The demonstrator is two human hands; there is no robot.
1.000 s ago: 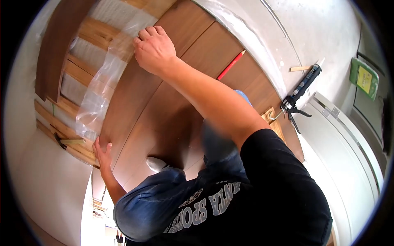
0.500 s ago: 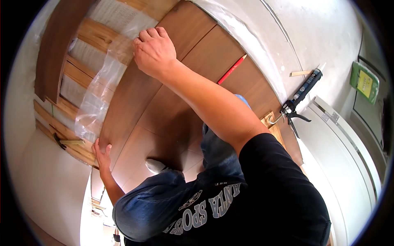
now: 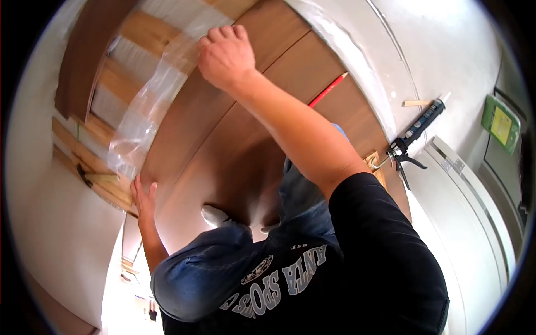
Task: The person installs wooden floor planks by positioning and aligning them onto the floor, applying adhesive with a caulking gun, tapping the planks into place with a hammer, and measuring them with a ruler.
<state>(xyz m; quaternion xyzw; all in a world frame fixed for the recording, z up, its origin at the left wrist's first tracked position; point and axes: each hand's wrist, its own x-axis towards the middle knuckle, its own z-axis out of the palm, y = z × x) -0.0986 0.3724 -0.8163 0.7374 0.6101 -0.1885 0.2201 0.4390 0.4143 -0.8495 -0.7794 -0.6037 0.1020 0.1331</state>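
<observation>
A brown wooden floorboard (image 3: 177, 125) lies along the edge of the laid boards. My right hand (image 3: 226, 58) is closed like a fist over its far part, knuckles up; the undersides of the fingers are hidden. At the near end of the same board, my left hand (image 3: 144, 195) rests against the outer edge, fingers stretched out and thumb apart. Clear plastic sheeting (image 3: 137, 134) runs along that edge. Right of my right forearm, a red pencil (image 3: 328, 89) lies on the laid boards (image 3: 296, 64).
Wooden battens (image 3: 148, 32) and a loose brown board (image 3: 86, 61) are at the left. A hammer (image 3: 97, 177) lies near the left wall. To the right are a caulking gun (image 3: 421, 124), a small wood strip (image 3: 417, 103), a green-and-yellow package (image 3: 501, 123) and a white door panel (image 3: 466, 206).
The view has shifted slightly, so the boards and tools appear a little further right. Both hands keep about the same places on the floorboard.
</observation>
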